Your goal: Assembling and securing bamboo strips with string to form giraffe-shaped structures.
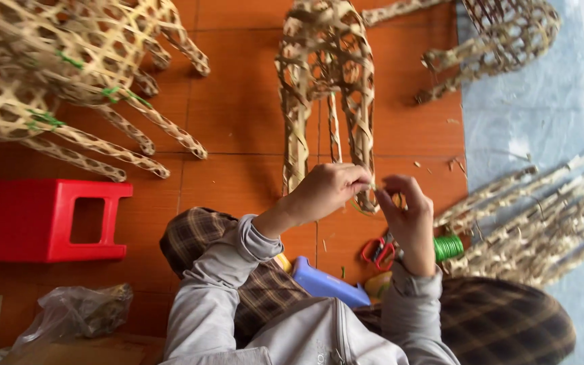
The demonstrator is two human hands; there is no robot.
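Clearly the weaving is well under way, judging by how much finished work lies around. At far left two woven bamboo animal frames (69, 61) lie on the red-brown tiled floor (238, 101), legs splayed toward a red plastic stool (42, 220), with a crumpled plastic bag (79, 311) below it. At centre stands the frame in hand, a woven bamboo figure (326, 74) whose legs reach down toward the person. The left hand (329, 189) is closed, fingertips pinched on the tip of one leg, and the right hand (410, 216) is pinched too, meeting it at the same spot on what looks like a thin strip or tie (too small to tell which). So the body and legs look woven already; the leg end seems to be what is left to bind. Below the hands lie red-handled scissors (378, 251), a blue tool (326, 282) and a spool of green wire (449, 247). At right a bundle of woven bamboo legs (535, 223) rests on a grey sheet (528, 115), apparently not yet attached to anything, and another frame (508, 34) lies above.
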